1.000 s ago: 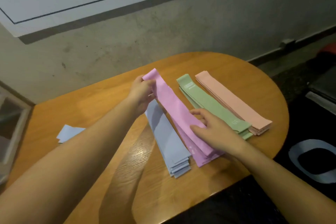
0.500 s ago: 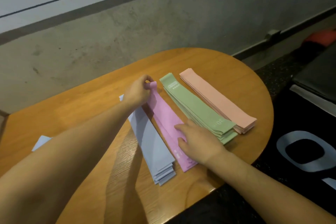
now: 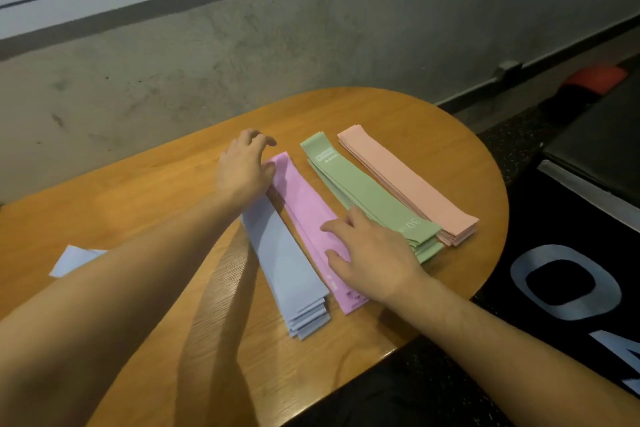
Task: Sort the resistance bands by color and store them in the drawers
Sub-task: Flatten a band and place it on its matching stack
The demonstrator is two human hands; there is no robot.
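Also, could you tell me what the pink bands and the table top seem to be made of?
The pink bands look like thin matte rubber or latex: flat, smooth strips with no sheen, though woven elastic cannot be ruled out. The table top looks like wood or wood veneer with a semi-gloss finish: visible grain lines and soft reflections near the front edge.

Four stacks of bands are lying side by side at the frame's centre on the wooden table (image 3: 398, 107): blue stack (image 3: 291, 263), pink stack (image 3: 304, 208), green stack (image 3: 363, 194), peach stack (image 3: 408, 184). The right hand (image 3: 374, 260) is resting flat on the pink stack's lower end; the left hand (image 3: 242, 170) is touching its upper end.
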